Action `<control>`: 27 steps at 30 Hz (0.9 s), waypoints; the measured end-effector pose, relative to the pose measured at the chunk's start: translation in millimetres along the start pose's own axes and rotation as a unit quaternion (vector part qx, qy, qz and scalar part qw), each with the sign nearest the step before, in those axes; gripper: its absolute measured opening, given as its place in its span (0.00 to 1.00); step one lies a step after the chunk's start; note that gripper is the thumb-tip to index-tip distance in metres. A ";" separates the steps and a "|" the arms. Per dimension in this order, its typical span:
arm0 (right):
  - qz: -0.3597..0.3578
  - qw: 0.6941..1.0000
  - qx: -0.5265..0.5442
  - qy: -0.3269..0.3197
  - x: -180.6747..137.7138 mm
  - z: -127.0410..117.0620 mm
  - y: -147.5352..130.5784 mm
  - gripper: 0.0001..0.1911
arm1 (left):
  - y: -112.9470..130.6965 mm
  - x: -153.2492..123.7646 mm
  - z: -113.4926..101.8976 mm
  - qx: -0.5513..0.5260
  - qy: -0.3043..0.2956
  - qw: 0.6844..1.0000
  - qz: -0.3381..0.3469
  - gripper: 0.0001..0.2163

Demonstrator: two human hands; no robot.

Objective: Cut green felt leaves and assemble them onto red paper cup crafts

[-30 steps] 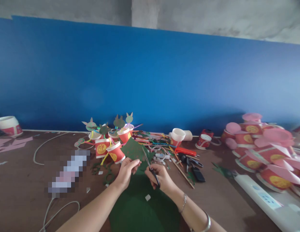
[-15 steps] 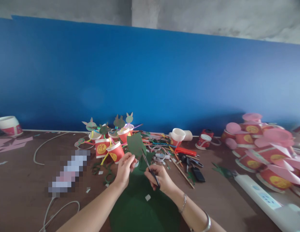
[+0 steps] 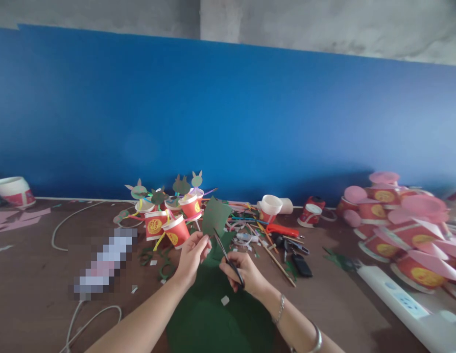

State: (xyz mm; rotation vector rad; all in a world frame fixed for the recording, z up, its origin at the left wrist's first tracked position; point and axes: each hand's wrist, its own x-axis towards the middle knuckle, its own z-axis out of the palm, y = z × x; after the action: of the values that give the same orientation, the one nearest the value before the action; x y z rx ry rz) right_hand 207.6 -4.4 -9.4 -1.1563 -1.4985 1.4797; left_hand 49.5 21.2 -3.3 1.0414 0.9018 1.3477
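Observation:
My left hand (image 3: 192, 257) pinches the lower edge of a small dark green paper piece (image 3: 215, 216) and holds it upright above the brown table (image 3: 40, 289). My right hand (image 3: 242, 272) grips black-handled scissors (image 3: 225, 255), whose blades point up and left into the bottom of that piece. Under both hands lies a large dark green sheet (image 3: 216, 318) with a small white scrap on it.
Red paper cups with green cut-out animal heads (image 3: 169, 215) stand behind my hands. Coloured sticks, an orange tool (image 3: 281, 230) and dark tools lie to the right. Pink-topped red cups (image 3: 400, 225) pile at far right beside a white power strip (image 3: 400, 301). White cables run at left.
The green piece has turned in my left hand, from lying flatter and wider to standing upright. The scissors stayed at its lower edge, shifting slightly.

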 end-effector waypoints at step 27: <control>0.033 0.998 0.013 -0.054 -8.3 -6.9 -10.5 0.17 | 1.7 -0.8 -1.4 0.048 -0.051 0.997 -0.013 0.12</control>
State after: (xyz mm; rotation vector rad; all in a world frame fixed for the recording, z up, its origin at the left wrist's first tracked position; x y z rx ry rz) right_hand 215.7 -9.1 2.3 -1.1350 -1.5216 1.6246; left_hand 47.6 20.4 -2.3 1.1576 0.9075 1.2273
